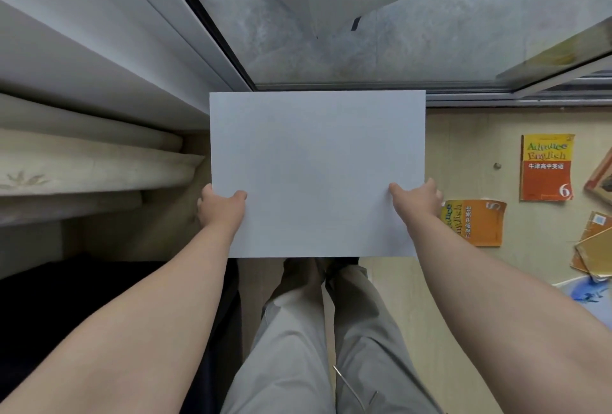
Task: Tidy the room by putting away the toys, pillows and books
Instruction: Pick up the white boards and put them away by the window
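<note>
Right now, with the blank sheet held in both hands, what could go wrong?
1. The white sheet hides the floor ahead; a step rightward could land on the orange book lying there.
2. The left hand and right hand pinch only the sheet's side edges, so that grip may crease or drop it.

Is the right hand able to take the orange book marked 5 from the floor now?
Probably not yet. The right hand is pinching the white sheet, as is the left hand. The orange book lies uncovered on the floor, so freeing that hand should suffice.
</note>
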`<state>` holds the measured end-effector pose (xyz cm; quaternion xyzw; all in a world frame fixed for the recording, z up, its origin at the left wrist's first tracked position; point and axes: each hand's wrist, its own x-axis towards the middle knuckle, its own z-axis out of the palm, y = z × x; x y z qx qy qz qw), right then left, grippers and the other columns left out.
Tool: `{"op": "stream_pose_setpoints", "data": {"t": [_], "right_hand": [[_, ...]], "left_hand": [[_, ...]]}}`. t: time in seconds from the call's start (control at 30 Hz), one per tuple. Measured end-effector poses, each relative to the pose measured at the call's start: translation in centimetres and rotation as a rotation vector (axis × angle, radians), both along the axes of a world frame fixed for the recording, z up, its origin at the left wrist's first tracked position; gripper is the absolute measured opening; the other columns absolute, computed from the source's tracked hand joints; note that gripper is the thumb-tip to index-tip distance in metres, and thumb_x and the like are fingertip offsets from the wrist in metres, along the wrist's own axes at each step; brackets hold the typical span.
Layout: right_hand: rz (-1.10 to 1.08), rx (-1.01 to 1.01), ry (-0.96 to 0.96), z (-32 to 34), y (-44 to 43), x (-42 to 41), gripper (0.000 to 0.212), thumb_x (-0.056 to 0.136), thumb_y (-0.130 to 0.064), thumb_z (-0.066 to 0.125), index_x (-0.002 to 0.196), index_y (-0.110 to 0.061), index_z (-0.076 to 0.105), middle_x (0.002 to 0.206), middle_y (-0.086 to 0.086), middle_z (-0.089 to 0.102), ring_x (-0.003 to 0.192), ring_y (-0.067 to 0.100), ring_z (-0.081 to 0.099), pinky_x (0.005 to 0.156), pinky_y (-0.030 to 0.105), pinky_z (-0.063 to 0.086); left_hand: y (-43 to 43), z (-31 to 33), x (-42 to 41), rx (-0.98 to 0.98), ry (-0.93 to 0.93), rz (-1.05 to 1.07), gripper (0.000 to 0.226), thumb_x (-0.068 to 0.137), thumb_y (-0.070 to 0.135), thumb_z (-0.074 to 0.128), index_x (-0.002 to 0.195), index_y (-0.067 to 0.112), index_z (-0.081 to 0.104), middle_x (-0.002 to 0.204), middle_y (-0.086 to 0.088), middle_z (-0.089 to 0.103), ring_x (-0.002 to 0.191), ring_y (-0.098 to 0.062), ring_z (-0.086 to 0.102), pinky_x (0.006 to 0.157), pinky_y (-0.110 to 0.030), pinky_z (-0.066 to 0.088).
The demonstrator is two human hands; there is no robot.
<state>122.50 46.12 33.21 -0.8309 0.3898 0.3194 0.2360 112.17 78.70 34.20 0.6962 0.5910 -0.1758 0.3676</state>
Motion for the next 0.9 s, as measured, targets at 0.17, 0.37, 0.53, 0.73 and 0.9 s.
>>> {"op": "stream_pose_setpoints", "data": {"t": [0.17,0.37,0.53,0.73,0.9], "right_hand": [[-0.110,0.018,0.104,0.9,-1.0,-3.2,0.093,0.086,-0.052,0.069,0.156,-0.013,0.023,0.157,0.015,0.032,0.139,0.040,0.038,0.110,0.056,0.041],[-0.178,0.075,0.151,1.4,-2.0,-6.7,0.088,0.087,-0.051,0.068,0.155,-0.014,0.025,0.154,0.013,0.038,0.132,0.041,0.046,0.105,0.055,0.045],[-0.103,0.098,0.065,1.3,-2.4,-7.9,0.088,0.084,-0.049,0.072,0.151,-0.012,0.027,0.148,0.011,0.043,0.126,0.038,0.051,0.099,0.053,0.050],[0.129,0.112,-0.119,-0.7,-3.4,-9.9,0.089,0.084,-0.050,0.072,0.147,-0.010,0.024,0.149,0.012,0.040,0.131,0.038,0.048,0.100,0.053,0.049],[0.446,0.133,-0.216,-1.0,-4.9,-12.5,0.100,0.088,-0.054,0.069,0.160,-0.036,0.003,0.163,0.012,0.019,0.145,0.034,0.034,0.113,0.049,0.040]], "left_hand": [[-0.6,0.3,-2.3,-0.013,0.113,-0.011,0.071,0.081,0.038,0.072,0.143,0.017,0.044,0.139,-0.007,0.050,0.124,-0.033,0.052,0.101,-0.048,0.050],[-2.3,0.8,-4.7,0.005,0.142,0.010,0.076,0.080,0.036,0.073,0.145,0.014,0.042,0.143,-0.008,0.048,0.128,-0.035,0.050,0.104,-0.050,0.048],[-3.4,0.6,-6.8,0.017,0.080,0.040,0.086,0.074,0.039,0.079,0.148,0.017,0.040,0.146,-0.006,0.046,0.131,-0.033,0.049,0.106,-0.047,0.047],[-5.3,0.4,-8.8,0.104,0.132,-0.313,0.122,0.077,0.046,0.082,0.162,0.015,0.000,0.165,-0.005,0.013,0.151,-0.033,0.017,0.119,-0.046,0.028],[-5.3,0.5,-11.7,0.160,0.203,-0.615,0.125,0.076,0.055,0.082,0.162,0.027,-0.005,0.168,-0.010,0.005,0.153,-0.037,0.013,0.120,-0.049,0.028]]}}
